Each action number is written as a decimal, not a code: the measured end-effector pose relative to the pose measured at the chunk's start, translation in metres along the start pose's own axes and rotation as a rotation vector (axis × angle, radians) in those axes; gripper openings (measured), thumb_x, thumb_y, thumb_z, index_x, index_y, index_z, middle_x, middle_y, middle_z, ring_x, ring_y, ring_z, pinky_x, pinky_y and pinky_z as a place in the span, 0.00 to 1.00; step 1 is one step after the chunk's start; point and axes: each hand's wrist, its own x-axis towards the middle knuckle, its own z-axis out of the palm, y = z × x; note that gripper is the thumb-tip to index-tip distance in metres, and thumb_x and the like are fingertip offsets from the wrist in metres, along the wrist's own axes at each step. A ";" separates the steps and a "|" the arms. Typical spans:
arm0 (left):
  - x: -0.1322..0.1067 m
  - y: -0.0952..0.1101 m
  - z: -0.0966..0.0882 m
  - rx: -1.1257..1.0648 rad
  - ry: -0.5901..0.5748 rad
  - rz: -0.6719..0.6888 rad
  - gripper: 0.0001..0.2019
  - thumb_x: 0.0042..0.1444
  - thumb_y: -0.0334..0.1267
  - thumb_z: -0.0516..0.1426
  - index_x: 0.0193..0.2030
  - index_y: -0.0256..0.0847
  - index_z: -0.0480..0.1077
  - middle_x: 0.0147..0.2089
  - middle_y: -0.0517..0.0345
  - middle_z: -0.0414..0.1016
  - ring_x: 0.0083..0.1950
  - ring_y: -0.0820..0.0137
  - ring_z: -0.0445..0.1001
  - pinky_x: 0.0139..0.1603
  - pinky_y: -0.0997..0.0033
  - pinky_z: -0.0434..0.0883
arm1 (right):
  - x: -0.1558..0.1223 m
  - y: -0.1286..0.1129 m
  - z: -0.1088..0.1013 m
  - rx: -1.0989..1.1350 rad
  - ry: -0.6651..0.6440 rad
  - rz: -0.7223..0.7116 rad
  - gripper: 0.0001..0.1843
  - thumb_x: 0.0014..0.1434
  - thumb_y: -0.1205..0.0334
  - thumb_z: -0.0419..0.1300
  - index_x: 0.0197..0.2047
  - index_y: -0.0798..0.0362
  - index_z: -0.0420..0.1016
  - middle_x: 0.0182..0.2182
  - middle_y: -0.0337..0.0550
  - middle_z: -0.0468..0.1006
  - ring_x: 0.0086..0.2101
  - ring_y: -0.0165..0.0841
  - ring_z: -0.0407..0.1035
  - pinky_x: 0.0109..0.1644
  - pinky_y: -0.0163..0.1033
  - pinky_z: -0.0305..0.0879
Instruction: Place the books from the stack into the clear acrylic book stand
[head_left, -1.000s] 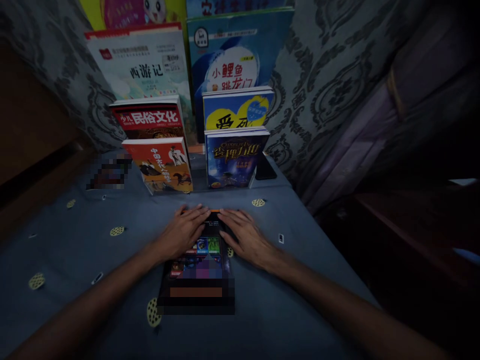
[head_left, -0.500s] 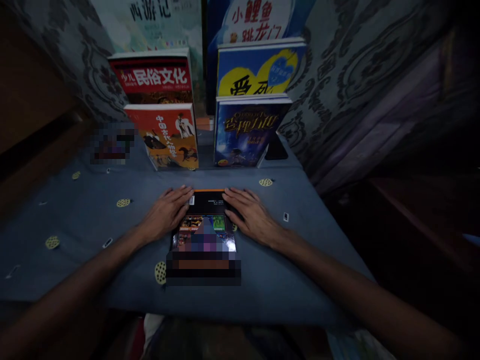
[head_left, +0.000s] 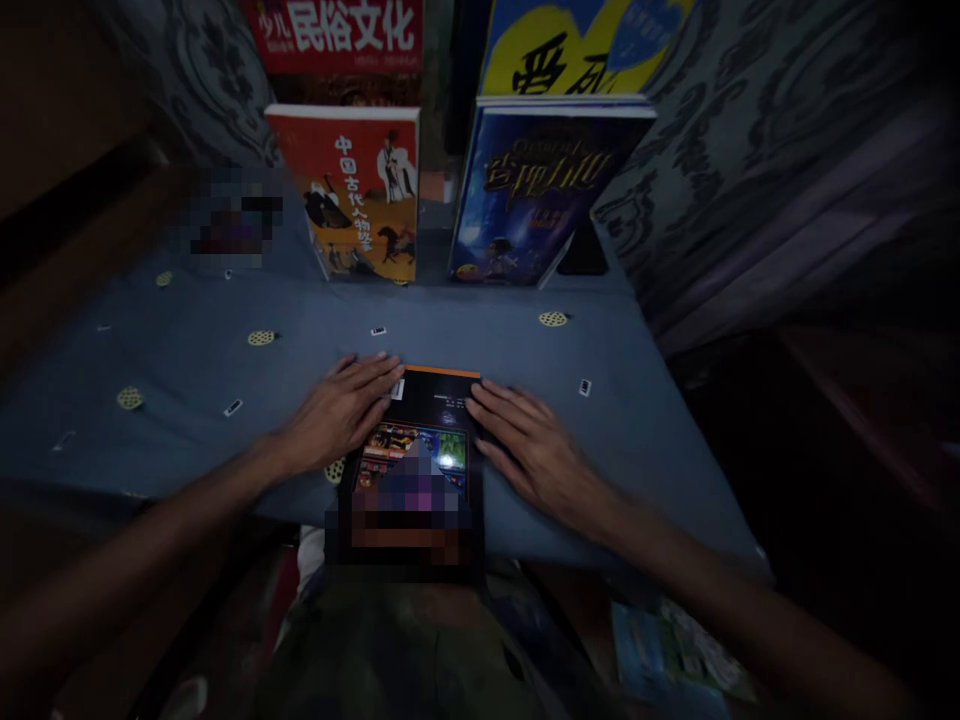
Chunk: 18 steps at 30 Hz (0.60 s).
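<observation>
A black book [head_left: 431, 400] with an orange top edge and small coloured pictures lies flat before me, its lower part pixelated. My left hand [head_left: 341, 410] rests palm down at its left side, fingertips over the upper left corner by a white label. Opposite it, my right hand [head_left: 536, 440] lies flat with outstretched fingers, its fingertips at the book's right edge. Neither hand is closed around anything. The book's near end reaches the table's front edge.
Upright books stand beyond my hands: an orange-red one [head_left: 360, 200] before a red one [head_left: 345, 40], and a dark blue one [head_left: 540, 190] before a blue-yellow one [head_left: 577, 50]. A dark flat object [head_left: 583, 255] lies behind right. The tablecloth [head_left: 480, 310] is blue-grey.
The view has tilted down, so the upright books appear higher. The black book has slid nearer to me and the front edge, with both hands moving along beside it.
</observation>
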 end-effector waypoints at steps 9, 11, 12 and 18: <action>-0.011 0.010 0.001 -0.016 0.010 0.045 0.22 0.69 0.35 0.45 0.67 0.39 0.62 0.69 0.49 0.65 0.70 0.62 0.62 0.70 0.47 0.59 | -0.047 -0.043 -0.019 0.047 -0.180 -0.167 0.43 0.66 0.53 0.59 0.74 0.60 0.43 0.67 0.60 0.61 0.67 0.45 0.54 0.68 0.62 0.56; -0.012 0.011 0.002 -0.020 0.010 0.050 0.22 0.69 0.35 0.45 0.67 0.38 0.62 0.69 0.48 0.65 0.71 0.62 0.61 0.70 0.47 0.59 | -0.050 -0.048 -0.015 -0.004 -0.142 -0.173 0.37 0.67 0.58 0.58 0.72 0.62 0.50 0.65 0.62 0.64 0.67 0.47 0.55 0.66 0.63 0.59; -0.013 0.012 0.002 -0.022 0.009 0.047 0.22 0.69 0.35 0.45 0.67 0.37 0.62 0.69 0.48 0.65 0.71 0.62 0.61 0.70 0.47 0.58 | -0.050 -0.050 -0.013 -0.026 -0.104 -0.176 0.32 0.67 0.61 0.56 0.70 0.62 0.55 0.64 0.62 0.66 0.66 0.47 0.57 0.65 0.63 0.61; -0.006 0.010 -0.009 -0.179 -0.033 -0.015 0.21 0.68 0.37 0.48 0.66 0.43 0.65 0.68 0.51 0.66 0.70 0.62 0.63 0.71 0.45 0.55 | -0.029 -0.047 -0.021 0.021 0.102 -0.240 0.17 0.69 0.61 0.54 0.57 0.56 0.74 0.50 0.55 0.81 0.56 0.43 0.71 0.54 0.49 0.75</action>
